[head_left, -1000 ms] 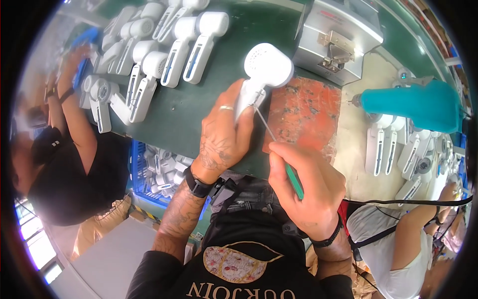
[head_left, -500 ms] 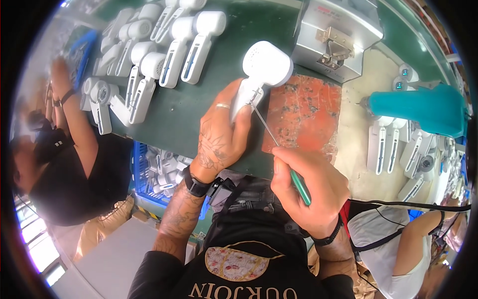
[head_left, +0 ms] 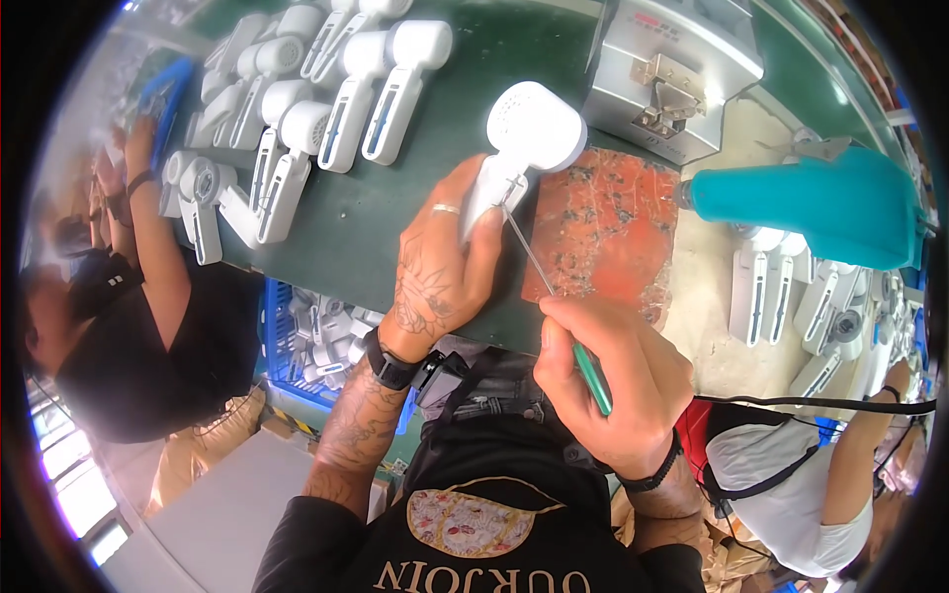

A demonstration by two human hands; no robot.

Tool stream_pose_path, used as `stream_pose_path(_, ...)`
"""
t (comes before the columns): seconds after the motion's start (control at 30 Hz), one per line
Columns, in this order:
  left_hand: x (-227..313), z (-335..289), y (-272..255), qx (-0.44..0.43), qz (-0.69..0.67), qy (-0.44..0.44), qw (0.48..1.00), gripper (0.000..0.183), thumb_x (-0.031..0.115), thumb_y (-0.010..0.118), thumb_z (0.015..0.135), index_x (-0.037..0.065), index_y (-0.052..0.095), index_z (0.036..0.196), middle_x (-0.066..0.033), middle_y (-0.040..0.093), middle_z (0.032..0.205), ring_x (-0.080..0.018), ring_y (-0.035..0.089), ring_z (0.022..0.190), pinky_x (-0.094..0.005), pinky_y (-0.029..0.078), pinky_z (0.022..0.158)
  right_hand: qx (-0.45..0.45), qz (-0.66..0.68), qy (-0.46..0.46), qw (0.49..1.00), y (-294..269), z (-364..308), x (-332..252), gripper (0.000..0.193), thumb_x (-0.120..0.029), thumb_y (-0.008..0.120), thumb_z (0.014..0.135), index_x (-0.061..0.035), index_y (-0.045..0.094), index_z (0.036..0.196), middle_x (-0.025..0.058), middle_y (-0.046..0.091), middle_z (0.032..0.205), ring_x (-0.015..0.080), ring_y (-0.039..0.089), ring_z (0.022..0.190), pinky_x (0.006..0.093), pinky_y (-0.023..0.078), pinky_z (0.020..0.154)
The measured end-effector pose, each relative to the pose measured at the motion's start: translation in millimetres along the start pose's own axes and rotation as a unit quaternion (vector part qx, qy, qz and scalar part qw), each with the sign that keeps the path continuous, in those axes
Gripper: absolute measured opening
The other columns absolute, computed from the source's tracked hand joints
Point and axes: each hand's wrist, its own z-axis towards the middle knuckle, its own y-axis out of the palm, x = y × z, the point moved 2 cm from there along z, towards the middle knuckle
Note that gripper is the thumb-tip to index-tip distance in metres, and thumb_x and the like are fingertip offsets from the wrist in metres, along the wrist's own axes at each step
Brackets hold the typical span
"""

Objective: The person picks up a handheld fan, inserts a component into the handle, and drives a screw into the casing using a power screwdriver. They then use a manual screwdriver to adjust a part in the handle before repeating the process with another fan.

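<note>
A white handheld fan with a round perforated head is gripped by its handle in my left hand, above the green tabletop. My left fingers and thumb wrap round the handle and hide part of it. In my right hand is a screwdriver with a green handle and a long thin metal shaft. The shaft slants up to the left, and its tip meets the fan's handle close to my left thumb. A worn red-brown mat lies beneath and to the right of the fan.
Several white fans lie in rows at the back left. A blue basket of white parts stands below the table's edge. At the back right is a silver metal box; a teal tool hangs over more fans. Co-workers sit on both sides.
The teal tool has swung to the left. My hands, the fan and the screwdriver have hardly shifted. The co-worker on the right has moved an arm.
</note>
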Motion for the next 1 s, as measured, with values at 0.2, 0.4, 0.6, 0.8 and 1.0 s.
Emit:
stream_pose_path(0.2,-0.2,0.0,0.6,-0.002,0.001,-0.003,1.0,0.041,0.014,0.057,0.098,-0.004,0.054,0.135,-0.0283,0.065,0.12,-0.0455,0.066,0.108,-0.0435,0.052,0.093,0.002,-0.014,-0.003,1.0,2.2,0.2,0.7,0.031,0.007,0.076,0.077,0.0043,0.065,0.106,0.0122,0.068,0.085,0.0244,0.07,0.071,0.0318,0.057,0.059)
stream_pose_path(0.4,0.9,1.2,0.7,0.003,0.011,0.014,1.0,0.042,0.013,0.058,0.097,-0.004,0.054,0.135,-0.0285,0.065,0.12,-0.0458,0.066,0.107,-0.044,0.053,0.093,0.012,-0.002,0.047,0.999,3.6,2.6,-0.2,0.025,0.008,0.074,0.082,0.0005,0.068,0.104,0.014,0.071,0.087,0.027,0.07,0.071,0.0327,0.055,0.063)
stream_pose_path(0.6,-1.5,-1.4,2.8,0.0,0.01,0.019,1.0,0.041,0.013,0.058,0.097,-0.004,0.053,0.135,-0.0287,0.065,0.12,-0.0455,0.066,0.107,-0.0442,0.053,0.093,0.02,0.0,0.05,0.999,3.0,4.0,0.5,0.024,0.007,0.074,0.082,0.0006,0.068,0.104,0.0141,0.071,0.087,0.0273,0.07,0.071,0.0332,0.055,0.064)
stream_pose_path(0.8,1.6,0.7,-0.6,-0.013,0.0,0.007,1.0,0.042,0.014,0.057,0.098,-0.004,0.053,0.136,-0.0285,0.065,0.121,-0.0454,0.065,0.109,-0.0445,0.052,0.093,0.033,0.011,0.068,0.997,-7.2,0.4,0.1,0.021,0.007,0.073,0.082,0.001,0.07,0.102,0.0138,0.071,0.086,0.0254,0.07,0.071,0.0325,0.055,0.064)
stream_pose_path(1.0,-1.5,0.2,-0.5,-0.013,0.001,0.009,1.0,0.042,0.017,0.055,0.099,-0.003,0.052,0.136,-0.0283,0.065,0.12,-0.0454,0.065,0.109,-0.0443,0.051,0.095,0.033,0.025,0.07,0.997,-2.0,0.2,4.4,0.022,0.007,0.073,0.082,0.0004,0.069,0.103,0.0129,0.071,0.085,0.0238,0.07,0.071,0.0307,0.054,0.063)
